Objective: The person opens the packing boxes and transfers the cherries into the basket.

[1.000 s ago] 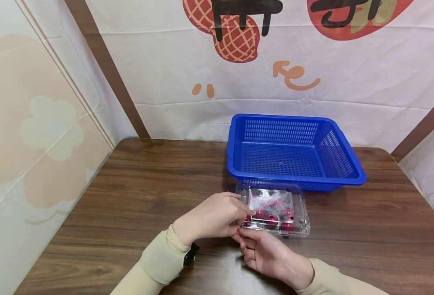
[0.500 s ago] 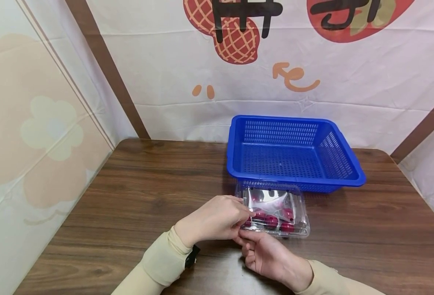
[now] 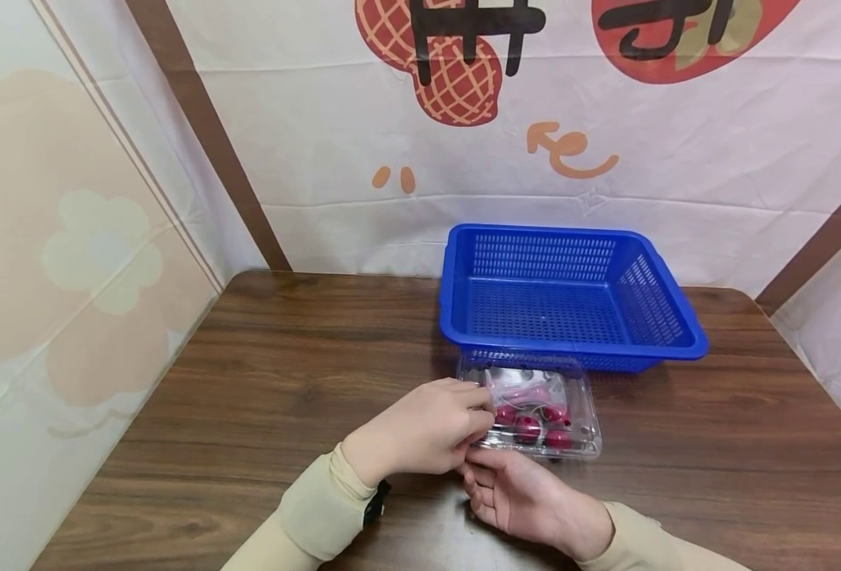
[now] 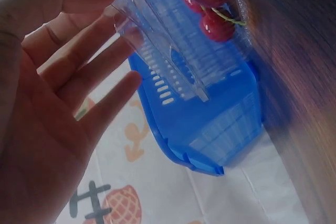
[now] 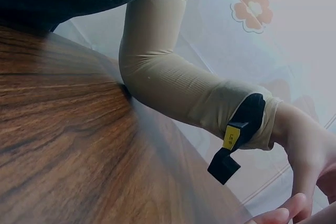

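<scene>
A clear plastic clamshell box (image 3: pixel 586 420) holds several dark red cherries (image 3: pixel 528 430). In the left wrist view, one cherry (image 4: pixel 217 27) shows a green stem. My left hand (image 3: pixel 424 428) is at the front left corner of the box, its thumb and index finger pinching the plastic edge while the other fingers stretch out loosely. Just below it, my right hand (image 3: pixel 531 503) lies palm up, with fingertips gripping the same corner from the front and the rest half curled. The right wrist view catches only some fingertips (image 5: pixel 278 216) near my left hand.
Right behind the box stands a blue plastic basket (image 3: pixel 577 347) with perforated walls and nothing in it. Brown wood-grain table (image 3: pixel 320 333) extends to both sides. A printed white cloth (image 3: pixel 306 143) hangs at the back.
My left hand has shifted slightly right and down at the corner, its fingers bending more over the box edge. My right hand has barely moved, and the glare on the lid has changed.
</scene>
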Tool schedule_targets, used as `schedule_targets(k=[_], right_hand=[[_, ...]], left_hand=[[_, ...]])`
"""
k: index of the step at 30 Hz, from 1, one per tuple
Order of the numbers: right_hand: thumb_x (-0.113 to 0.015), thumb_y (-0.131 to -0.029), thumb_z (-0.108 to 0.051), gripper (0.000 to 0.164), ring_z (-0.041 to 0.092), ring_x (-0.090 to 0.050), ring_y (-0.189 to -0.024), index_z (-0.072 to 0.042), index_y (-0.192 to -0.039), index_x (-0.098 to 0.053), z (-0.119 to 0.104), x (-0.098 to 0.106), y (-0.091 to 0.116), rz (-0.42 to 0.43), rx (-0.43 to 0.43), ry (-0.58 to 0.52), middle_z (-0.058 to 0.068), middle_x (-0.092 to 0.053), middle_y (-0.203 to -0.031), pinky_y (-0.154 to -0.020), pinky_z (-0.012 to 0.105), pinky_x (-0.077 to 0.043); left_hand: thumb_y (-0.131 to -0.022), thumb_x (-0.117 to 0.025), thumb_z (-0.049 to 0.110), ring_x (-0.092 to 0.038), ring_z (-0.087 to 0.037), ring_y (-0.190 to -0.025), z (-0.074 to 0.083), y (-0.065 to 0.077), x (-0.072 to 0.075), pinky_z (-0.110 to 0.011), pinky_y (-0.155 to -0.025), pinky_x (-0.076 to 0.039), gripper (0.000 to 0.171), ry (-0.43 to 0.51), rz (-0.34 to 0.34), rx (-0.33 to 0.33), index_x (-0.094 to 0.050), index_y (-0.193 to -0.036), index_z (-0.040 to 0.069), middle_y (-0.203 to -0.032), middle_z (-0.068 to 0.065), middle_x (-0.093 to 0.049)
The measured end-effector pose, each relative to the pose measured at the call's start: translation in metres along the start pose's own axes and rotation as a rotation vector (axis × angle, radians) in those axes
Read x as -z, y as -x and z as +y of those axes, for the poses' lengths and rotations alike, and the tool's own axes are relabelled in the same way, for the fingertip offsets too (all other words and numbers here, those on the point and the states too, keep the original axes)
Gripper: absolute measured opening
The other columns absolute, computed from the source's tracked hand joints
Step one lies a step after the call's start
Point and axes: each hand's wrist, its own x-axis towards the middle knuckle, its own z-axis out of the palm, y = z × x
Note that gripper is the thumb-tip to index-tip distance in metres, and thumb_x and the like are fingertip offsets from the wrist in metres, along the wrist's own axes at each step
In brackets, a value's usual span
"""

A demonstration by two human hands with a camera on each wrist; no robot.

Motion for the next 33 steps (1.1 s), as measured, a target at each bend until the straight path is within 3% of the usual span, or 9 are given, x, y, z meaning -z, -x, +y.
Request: schedule_targets(k=[4,9,15,22,33], right_hand=[[-0.044,-0.098,-0.022,0.018,-0.001,-0.058,-0.074,-0.02,-0.094,-0.061,0.0,0.006,0.002,-0.048,-0.012,0.003,-0.011,-0.063,-0.084,-0.074,0.016,-0.047],[-0.048,-0.096,-0.017,0.014,-0.003,-0.058,-0.081,-0.019,-0.098,-0.062,-0.001,0.017,0.009,-0.066,-0.022,0.008,-0.011,-0.065,-0.092,-0.078,0.015,-0.047],[-0.044,-0.097,-0.011,0.024,-0.002,-0.058,-0.088,-0.018,-0.114,-0.058,-0.002,0.034,0.019,-0.155,-0.04,-0.021,-0.009,-0.063,-0.103,-0.082,0.014,-0.046],[-0.041,-0.098,-0.008,0.03,0.001,-0.059,-0.094,-0.017,-0.125,-0.05,-0.007,0.051,0.028,-0.235,-0.083,0.026,-0.007,-0.057,-0.117,-0.087,0.018,-0.047],[-0.039,-0.099,-0.01,0.027,0.0,-0.06,-0.096,-0.019,-0.12,-0.054,-0.017,0.083,0.049,-0.269,-0.123,0.102,-0.01,-0.061,-0.112,-0.086,0.018,-0.048]], left_hand=[[-0.068,-0.069,0.019,-0.053,-0.013,-0.083,0.003,-0.002,-0.001,-0.028,-0.075,-0.045,0.014,-0.042,0.016,-0.006,-0.059,-0.079,0.021,-0.088,0.006,-0.051],[-0.071,-0.065,0.02,-0.052,-0.015,-0.088,0.006,-0.004,-0.002,-0.029,-0.078,-0.043,0.014,-0.073,0.042,-0.005,-0.061,-0.085,0.02,-0.093,0.004,-0.053],[-0.073,-0.063,0.02,-0.051,-0.017,-0.095,0.011,-0.009,-0.004,-0.03,-0.083,-0.042,0.016,-0.079,0.074,-0.03,-0.06,-0.088,0.02,-0.1,0.002,-0.055],[-0.079,-0.059,0.016,-0.052,-0.012,-0.098,0.023,-0.023,-0.005,-0.027,-0.088,-0.042,0.016,-0.08,0.111,-0.067,-0.062,-0.093,0.022,-0.098,0.008,-0.057],[-0.084,-0.058,0.019,-0.053,-0.008,-0.101,0.043,-0.049,-0.015,-0.025,-0.094,-0.042,0.012,-0.136,0.118,-0.108,-0.065,-0.092,0.024,-0.102,0.011,-0.059]])
